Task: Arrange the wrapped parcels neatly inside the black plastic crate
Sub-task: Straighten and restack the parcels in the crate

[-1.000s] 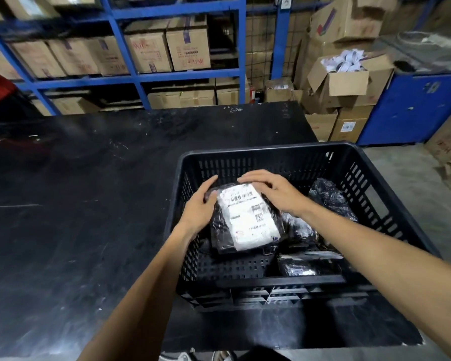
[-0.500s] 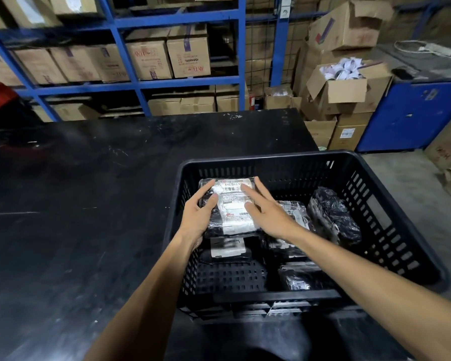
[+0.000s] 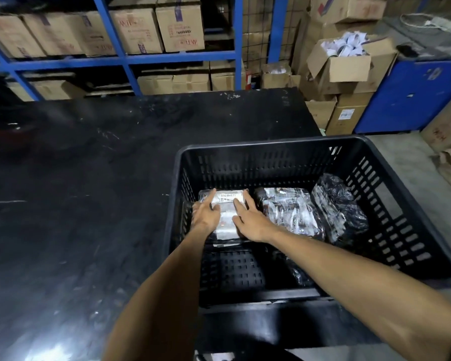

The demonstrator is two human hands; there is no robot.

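The black plastic crate (image 3: 276, 147) stands at the right end of a black table. A wrapped parcel with a white label (image 3: 227, 204) lies in its far left corner. Flat on that parcel rest my left hand (image 3: 206, 213) at its left edge and my right hand (image 3: 250, 221) at its right edge, fingers spread. Beside it, a second clear-wrapped parcel (image 3: 289, 212) lies flat. A crinkled black parcel (image 3: 339, 209) leans near the right wall. Another dark parcel (image 3: 297, 269) lies near the front, partly hidden under my right forearm.
The black table (image 3: 89, 204) stretches left of the crate. Blue shelving (image 3: 130, 58) with cardboard boxes runs along the back. An open carton of white items (image 3: 344, 61) and a blue cabinet (image 3: 414, 95) stand at the right, over a concrete floor.
Both hands carried the labelled parcel from the crate's middle toward the far left corner and laid it flat there. My view tilted down and closer to the crate.
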